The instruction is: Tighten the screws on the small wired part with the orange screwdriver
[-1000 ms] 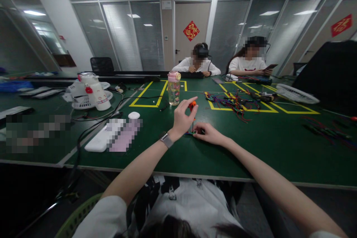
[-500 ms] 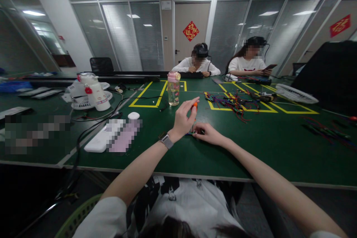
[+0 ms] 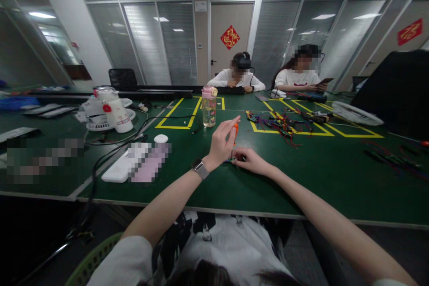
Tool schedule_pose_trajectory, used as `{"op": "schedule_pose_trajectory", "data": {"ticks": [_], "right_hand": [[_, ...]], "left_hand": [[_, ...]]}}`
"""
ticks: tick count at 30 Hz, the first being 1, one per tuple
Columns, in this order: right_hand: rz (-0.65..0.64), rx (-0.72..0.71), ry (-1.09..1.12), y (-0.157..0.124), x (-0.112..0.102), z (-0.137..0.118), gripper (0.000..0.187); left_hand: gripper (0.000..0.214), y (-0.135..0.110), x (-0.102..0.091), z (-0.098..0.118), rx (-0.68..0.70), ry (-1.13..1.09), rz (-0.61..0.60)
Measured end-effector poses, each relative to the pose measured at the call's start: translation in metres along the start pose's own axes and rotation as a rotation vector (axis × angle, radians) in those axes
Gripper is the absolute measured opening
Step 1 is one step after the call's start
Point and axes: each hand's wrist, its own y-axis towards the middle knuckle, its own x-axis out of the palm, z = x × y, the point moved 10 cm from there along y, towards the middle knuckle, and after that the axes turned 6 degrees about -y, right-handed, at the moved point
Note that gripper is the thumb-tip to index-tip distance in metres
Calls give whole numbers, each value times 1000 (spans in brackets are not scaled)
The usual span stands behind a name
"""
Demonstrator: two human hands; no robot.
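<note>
My left hand [image 3: 221,143], with a watch on its wrist, is closed around the orange handle of a screwdriver [image 3: 236,130]. The tool stands nearly upright, and its thin shaft runs down between my two hands. Low on the table, my right hand [image 3: 250,161] has its fingers curled and pinches the edge of a small circuit board [image 3: 228,161] at the screwdriver's lower end. Most of this board lies hidden behind my fingers and left wrist. The exact spot where the tip meets it is too small to make out.
A pink-lidded bottle [image 3: 209,109] stands just beyond my hands. Wired circuit boards [image 3: 281,121] lie in a tangle inside yellow tape. At left are a white power bank [image 3: 122,167], a round white case [image 3: 161,139], cables and a white jug [image 3: 117,111]. Two people sit opposite.
The orange handle has turned slightly within my left hand's fingers. My right hand stays in place at the board.
</note>
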Motion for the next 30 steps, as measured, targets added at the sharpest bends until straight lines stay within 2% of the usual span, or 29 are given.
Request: {"op": "schedule_pose_trajectory", "data": {"ticks": [7,13,21,30], "right_hand": [[9,7,0,0,0,2,5],[7,-5,7,0,0,-1,5],[9,35,13,0,-1,1,3],[-2,45,4,0,0,0,6]], "left_hand": [[19,0,-9,2,4,91,91],[30,0,-2,0,-4,28,17],[19,1,-9,0,-7,92,75],[31,-1,-4,-3,0,5,39]]}}
